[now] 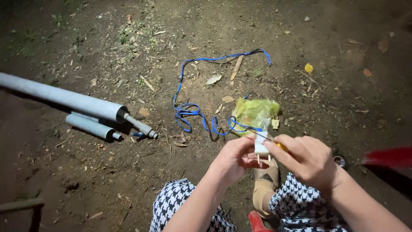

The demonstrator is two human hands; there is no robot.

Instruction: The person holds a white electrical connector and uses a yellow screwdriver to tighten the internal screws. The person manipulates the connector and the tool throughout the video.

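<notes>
My left hand (234,160) grips a white two-pin electrical plug (261,147), pins pointing down. My right hand (310,160) holds a small screwdriver (274,143) with a yellow handle, its thin shaft laid against the top of the plug. A blue wire (195,112) runs from the plug across the dirt, coils once and loops off toward the back. Both hands meet above my knees in black-and-white patterned cloth.
A yellow-green plastic bag (255,111) with a second small plug (275,123) beside it lies just beyond my hands. Two grey pipes (73,101) lie on the dirt at left. A red object (388,156) sits at the right edge. Dry leaves and twigs are scattered about.
</notes>
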